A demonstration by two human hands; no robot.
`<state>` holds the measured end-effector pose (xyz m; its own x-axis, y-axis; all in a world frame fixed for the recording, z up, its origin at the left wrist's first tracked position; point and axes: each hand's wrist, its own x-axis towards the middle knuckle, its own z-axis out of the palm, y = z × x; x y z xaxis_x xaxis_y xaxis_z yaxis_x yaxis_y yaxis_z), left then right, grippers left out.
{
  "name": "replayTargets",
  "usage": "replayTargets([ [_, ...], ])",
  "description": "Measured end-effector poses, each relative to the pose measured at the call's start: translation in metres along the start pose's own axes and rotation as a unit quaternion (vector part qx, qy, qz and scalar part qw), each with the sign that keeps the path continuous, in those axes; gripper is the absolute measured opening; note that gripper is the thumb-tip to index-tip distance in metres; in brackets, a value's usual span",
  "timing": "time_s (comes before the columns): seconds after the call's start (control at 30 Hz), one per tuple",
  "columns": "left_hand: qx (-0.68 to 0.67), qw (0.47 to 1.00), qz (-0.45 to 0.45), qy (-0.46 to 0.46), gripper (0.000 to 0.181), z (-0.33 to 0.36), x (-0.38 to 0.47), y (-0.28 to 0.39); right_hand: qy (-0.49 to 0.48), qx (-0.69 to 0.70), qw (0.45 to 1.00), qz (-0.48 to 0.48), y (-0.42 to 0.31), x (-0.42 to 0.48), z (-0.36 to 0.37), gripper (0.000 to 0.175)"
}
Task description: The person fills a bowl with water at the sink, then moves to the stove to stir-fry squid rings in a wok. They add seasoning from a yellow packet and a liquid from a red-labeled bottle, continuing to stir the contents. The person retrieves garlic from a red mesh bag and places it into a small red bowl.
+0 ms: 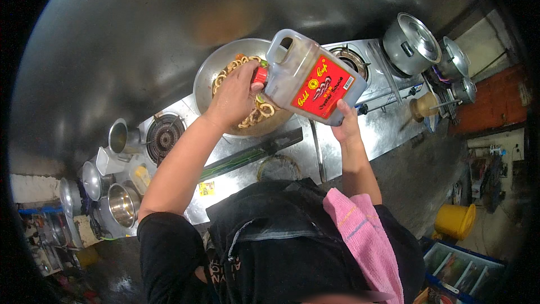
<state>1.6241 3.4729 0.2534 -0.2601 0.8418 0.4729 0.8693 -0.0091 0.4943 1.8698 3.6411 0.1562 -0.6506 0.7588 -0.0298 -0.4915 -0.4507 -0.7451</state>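
A translucent plastic jug of Gold Cup oyster sauce (322,86) is held tilted above the stove, its neck toward the left. My left hand (236,95) has its fingers around the red screw cap (260,75) at the jug's neck. The jug's base rests in my right hand (348,122), thumb on the near side by the label. Underneath sits a large metal wok (204,69) with squid rings (266,109), brown sauce and bits of green and orange vegetable. My left hand and the jug hide part of the wok's contents.
Left of the wok is a gas burner (165,137), with a steel pot (123,204) nearer me. Another burner (350,61) stands behind the jug. A lidded aluminium pot (411,46) is at the right. A metal wall (139,42) rises behind the stove. A pink towel (367,236) hangs over my shoulder.
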Motion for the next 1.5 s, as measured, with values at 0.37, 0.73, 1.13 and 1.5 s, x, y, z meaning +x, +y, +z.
replayTargets([
  [0.37, -0.286, 0.925, -0.238, -0.08, 0.049, -0.031, 0.017, -0.027, -0.031, -0.112, 0.992, -0.058, -0.019, 0.015, 0.024, 0.079],
  [0.73, -0.375, 0.822, -0.4, -0.153, 0.053, -0.05, 0.031, -0.033, -0.08, -0.141, 0.984, -0.079, -0.036, 0.033, 0.041, 0.073],
  [1.13, -0.481, 0.771, -0.417, -0.001, 0.057, -0.029, 0.041, -0.079, -0.065, -0.415, 0.896, -0.147, -0.064, 0.064, 0.067, 0.097],
  [1.5, -0.568, 0.711, -0.407, 0.074, 0.056, 0.008, 0.033, -0.113, -0.106, -0.619, 0.773, -0.091, -0.065, 0.109, 0.122, 0.108],
])
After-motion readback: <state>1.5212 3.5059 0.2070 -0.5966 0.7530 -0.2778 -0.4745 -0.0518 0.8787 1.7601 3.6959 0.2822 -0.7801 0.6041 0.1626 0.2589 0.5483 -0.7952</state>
